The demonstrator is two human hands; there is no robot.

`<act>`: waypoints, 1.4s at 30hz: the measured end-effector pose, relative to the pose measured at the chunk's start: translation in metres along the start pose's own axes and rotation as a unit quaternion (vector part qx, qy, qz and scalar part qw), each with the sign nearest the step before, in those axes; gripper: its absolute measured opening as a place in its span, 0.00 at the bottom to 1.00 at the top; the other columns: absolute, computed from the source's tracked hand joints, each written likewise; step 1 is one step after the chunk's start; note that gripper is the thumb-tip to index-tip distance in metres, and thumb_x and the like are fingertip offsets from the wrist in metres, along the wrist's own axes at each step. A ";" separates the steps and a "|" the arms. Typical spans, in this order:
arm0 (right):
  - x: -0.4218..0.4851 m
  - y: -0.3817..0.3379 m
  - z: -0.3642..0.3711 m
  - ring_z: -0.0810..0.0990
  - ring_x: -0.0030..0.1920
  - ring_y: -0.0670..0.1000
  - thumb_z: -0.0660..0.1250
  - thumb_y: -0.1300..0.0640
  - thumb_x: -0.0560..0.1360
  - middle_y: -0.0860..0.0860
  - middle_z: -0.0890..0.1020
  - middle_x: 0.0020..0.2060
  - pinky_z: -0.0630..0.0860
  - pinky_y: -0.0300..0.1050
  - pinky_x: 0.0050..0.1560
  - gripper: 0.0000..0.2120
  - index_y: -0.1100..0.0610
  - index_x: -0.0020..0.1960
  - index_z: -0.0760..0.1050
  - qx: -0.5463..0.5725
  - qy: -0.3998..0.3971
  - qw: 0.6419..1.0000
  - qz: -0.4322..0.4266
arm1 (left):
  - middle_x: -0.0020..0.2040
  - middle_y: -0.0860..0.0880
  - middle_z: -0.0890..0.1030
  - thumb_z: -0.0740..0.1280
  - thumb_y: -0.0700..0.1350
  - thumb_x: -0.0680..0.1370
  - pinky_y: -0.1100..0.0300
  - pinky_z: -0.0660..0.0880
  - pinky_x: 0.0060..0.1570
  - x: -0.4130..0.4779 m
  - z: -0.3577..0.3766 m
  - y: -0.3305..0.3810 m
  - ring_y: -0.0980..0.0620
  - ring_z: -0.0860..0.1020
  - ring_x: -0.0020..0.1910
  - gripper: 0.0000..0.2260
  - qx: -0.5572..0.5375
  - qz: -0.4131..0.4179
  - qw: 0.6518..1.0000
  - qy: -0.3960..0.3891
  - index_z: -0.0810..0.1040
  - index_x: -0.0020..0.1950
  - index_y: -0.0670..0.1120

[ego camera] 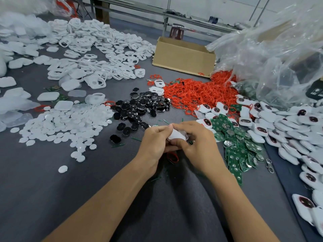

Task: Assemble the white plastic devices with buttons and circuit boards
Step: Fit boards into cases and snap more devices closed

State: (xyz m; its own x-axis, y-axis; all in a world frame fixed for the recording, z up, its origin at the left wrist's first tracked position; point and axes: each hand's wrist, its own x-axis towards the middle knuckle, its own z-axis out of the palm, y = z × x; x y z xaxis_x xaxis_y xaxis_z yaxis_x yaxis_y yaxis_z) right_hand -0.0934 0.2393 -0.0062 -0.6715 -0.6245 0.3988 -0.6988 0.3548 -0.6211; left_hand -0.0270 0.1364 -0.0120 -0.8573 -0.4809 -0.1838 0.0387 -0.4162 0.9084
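Fingers [185, 126] curled tight: left hand [154, 139] and right hand [201, 142] both pinch one white plastic device [176, 135] dead centre over the grey table [70, 198]. Green circuit boards [239, 149] at three o'clock, black buttons [139, 107] at eleven.

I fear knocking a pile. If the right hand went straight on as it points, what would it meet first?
Likely the left hand, gripping the same white case; beyond it the black buttons, though depth is unclear.
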 end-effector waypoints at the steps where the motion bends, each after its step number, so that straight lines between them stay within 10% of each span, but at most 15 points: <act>1: 0.001 0.000 0.000 0.79 0.48 0.48 0.76 0.61 0.67 0.50 0.81 0.49 0.75 0.47 0.52 0.17 0.53 0.55 0.82 0.018 -0.002 1.000 0.011 | 0.36 0.46 0.83 0.60 0.41 0.82 0.64 0.78 0.31 0.000 0.000 -0.001 0.57 0.79 0.30 0.14 0.004 0.006 1.000 -0.002 0.81 0.41 0.41; 16: 0.002 0.004 0.000 0.73 0.40 0.47 0.75 0.61 0.69 0.51 0.77 0.45 0.69 0.37 0.42 0.19 0.40 0.53 0.78 0.153 -0.031 0.986 0.064 | 0.42 0.39 0.83 0.60 0.40 0.82 0.62 0.80 0.36 -0.001 0.000 -0.004 0.53 0.81 0.35 0.13 -0.007 0.039 0.999 0.012 0.81 0.47 0.36; 24: 0.003 0.011 0.000 0.74 0.34 0.49 0.69 0.64 0.74 0.57 0.81 0.36 0.72 0.43 0.40 0.05 0.64 0.48 0.81 0.364 0.013 0.905 0.221 | 0.44 0.39 0.81 0.60 0.37 0.81 0.60 0.81 0.37 -0.003 0.005 -0.006 0.48 0.82 0.38 0.10 -0.003 0.061 0.998 0.029 0.81 0.46 0.38; 32: 0.007 0.013 -0.008 0.74 0.30 0.46 0.69 0.64 0.73 0.53 0.80 0.30 0.73 0.34 0.33 0.04 0.60 0.39 0.79 0.347 -0.015 0.904 0.251 | 0.51 0.39 0.80 0.62 0.37 0.80 0.58 0.82 0.40 -0.004 0.002 -0.008 0.48 0.81 0.46 0.09 -0.005 0.062 0.998 0.009 0.82 0.47 0.39; 42: 0.005 0.005 0.006 0.74 0.39 0.56 0.66 0.61 0.77 0.60 0.78 0.37 0.73 0.55 0.43 0.06 0.58 0.41 0.77 0.256 0.062 0.936 0.234 | 0.45 0.45 0.83 0.64 0.38 0.80 0.59 0.82 0.40 -0.003 0.005 -0.011 0.55 0.82 0.41 0.07 0.030 0.099 0.994 0.041 0.82 0.51 0.39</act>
State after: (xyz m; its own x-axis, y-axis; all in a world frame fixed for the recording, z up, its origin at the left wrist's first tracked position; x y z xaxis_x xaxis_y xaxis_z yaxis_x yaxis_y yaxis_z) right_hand -0.0990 0.2340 -0.0116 -0.9204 -0.3866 0.0577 -0.1324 0.1696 -0.9766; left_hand -0.0278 0.1466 -0.0198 -0.7913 -0.6108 -0.0264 0.1700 -0.2614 0.9501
